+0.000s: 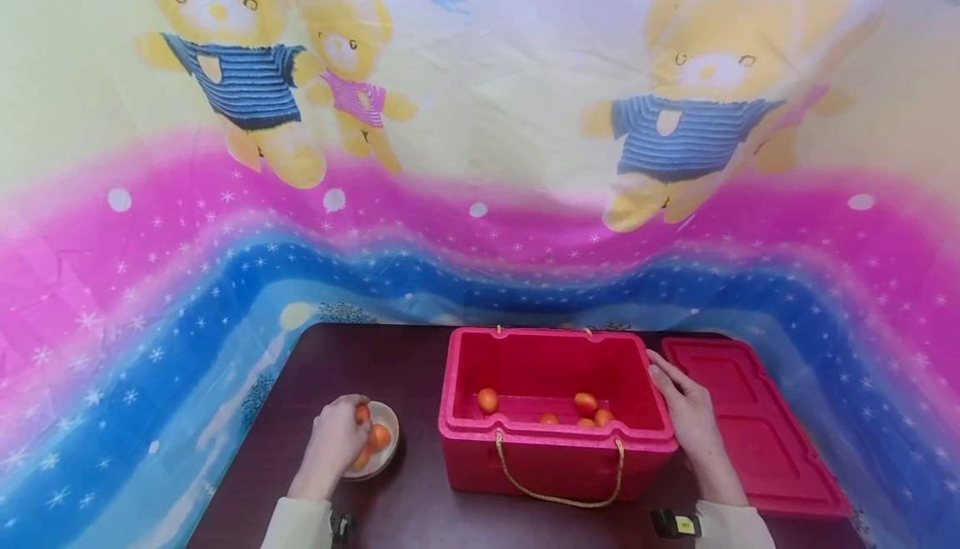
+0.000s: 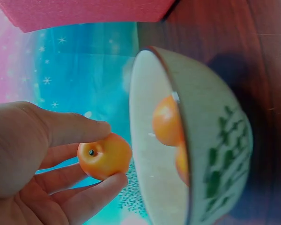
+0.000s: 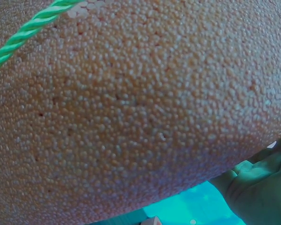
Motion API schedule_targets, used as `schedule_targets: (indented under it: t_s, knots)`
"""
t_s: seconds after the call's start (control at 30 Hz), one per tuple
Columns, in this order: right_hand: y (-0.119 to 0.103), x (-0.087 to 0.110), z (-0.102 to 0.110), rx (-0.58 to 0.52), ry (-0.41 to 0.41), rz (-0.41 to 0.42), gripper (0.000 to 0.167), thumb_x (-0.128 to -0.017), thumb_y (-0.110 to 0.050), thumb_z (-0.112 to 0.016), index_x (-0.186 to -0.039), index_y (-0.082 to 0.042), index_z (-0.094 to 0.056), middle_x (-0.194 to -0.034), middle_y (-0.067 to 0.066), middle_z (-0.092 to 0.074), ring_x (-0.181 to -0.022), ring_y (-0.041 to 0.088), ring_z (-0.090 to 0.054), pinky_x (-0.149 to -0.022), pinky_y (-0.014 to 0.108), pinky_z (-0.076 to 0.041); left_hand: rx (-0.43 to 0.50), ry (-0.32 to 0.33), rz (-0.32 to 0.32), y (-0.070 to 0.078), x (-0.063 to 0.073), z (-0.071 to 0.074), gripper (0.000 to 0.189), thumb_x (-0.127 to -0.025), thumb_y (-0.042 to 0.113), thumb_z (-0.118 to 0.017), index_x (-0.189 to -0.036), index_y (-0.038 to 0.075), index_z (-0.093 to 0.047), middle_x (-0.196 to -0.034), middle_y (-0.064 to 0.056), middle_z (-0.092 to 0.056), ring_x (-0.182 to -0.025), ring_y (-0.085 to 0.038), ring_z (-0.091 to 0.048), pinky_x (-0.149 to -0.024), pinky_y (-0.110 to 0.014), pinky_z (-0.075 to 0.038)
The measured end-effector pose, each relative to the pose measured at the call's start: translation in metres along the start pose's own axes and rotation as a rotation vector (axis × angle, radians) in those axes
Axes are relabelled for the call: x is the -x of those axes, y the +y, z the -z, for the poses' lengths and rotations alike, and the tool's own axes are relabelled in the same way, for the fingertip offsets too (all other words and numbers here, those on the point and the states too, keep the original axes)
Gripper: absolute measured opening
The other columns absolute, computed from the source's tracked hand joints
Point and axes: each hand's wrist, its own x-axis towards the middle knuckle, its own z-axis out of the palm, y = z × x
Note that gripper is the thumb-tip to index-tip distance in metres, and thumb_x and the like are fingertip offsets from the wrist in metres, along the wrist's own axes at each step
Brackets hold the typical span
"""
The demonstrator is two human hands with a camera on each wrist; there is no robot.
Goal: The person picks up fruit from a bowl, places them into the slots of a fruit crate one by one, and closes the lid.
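Observation:
My left hand (image 1: 340,436) is over the bowl at the left of the table, pinching a small orange fruit (image 2: 105,156) between thumb and fingers. In the left wrist view that fruit, with a dark stem spot, is at the mouth of the cream bowl (image 2: 215,140) with green leaf marks. More orange fruits (image 1: 379,436) lie inside the bowl. My right hand (image 1: 690,416) rests against the right outer wall of a red foam box (image 1: 555,466), fingers near its rim. Several orange fruits (image 1: 487,401) lie on the box's floor. The right wrist view is mostly filled by the box's grainy wall (image 3: 140,108).
A red lid (image 1: 772,441) lies flat on the dark table (image 1: 420,507), right of the box. A rope handle (image 1: 558,499) hangs down the box's front. Behind the table, a cloth backdrop (image 1: 480,157) with printed bears rises.

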Motion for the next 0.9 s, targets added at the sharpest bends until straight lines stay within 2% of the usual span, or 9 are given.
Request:
schedule_targets:
  t_s: [0.1, 0.37, 0.7, 0.9]
  knots:
    - [0.000, 0.000, -0.001, -0.004, 0.002, 0.002, 0.069, -0.099, -0.057, -0.053, -0.157, -0.022, -0.039, -0.154, 0.019, -0.045, -0.097, -0.013, -0.059, -0.080, 0.021, -0.057, 0.002, 0.012, -0.006, 0.004, -0.002, 0.005, 0.031, -0.082, 0.003, -0.076, -0.112, -0.002, -0.072, -0.106, -0.018, -0.071, -0.092, -0.034, -0.068, -0.079, -0.052, -0.056]
    - [0.000, 0.000, -0.002, -0.021, 0.007, 0.010, 0.067, -0.099, -0.055, -0.054, -0.156, -0.020, -0.041, -0.154, 0.020, -0.044, -0.096, -0.012, -0.060, -0.080, 0.019, -0.057, 0.026, 0.084, -0.078, 0.016, -0.007, 0.018, 0.029, -0.083, 0.003, -0.075, -0.112, -0.001, -0.072, -0.109, -0.018, -0.071, -0.095, -0.035, -0.069, -0.081, -0.054, -0.056]
    - [-0.002, 0.001, 0.000, 0.001, 0.009, -0.022, 0.068, -0.098, -0.059, -0.054, -0.156, -0.027, -0.040, -0.154, 0.016, -0.046, -0.097, -0.011, -0.059, -0.082, 0.021, -0.057, 0.036, 0.114, -0.107, 0.024, -0.018, 0.030, 0.029, -0.084, 0.004, -0.075, -0.112, -0.001, -0.070, -0.112, -0.018, -0.071, -0.093, -0.034, -0.068, -0.081, -0.052, -0.057]
    - [-0.003, 0.001, 0.000, -0.007, 0.001, -0.029, 0.070, -0.097, -0.059, -0.054, -0.157, -0.027, -0.038, -0.155, 0.016, -0.045, -0.097, -0.012, -0.059, -0.083, 0.022, -0.057, 0.049, 0.112, -0.094, 0.028, -0.023, 0.038, 0.031, -0.086, 0.006, -0.076, -0.115, 0.001, -0.070, -0.113, -0.017, -0.070, -0.091, -0.032, -0.068, -0.079, -0.051, -0.058]
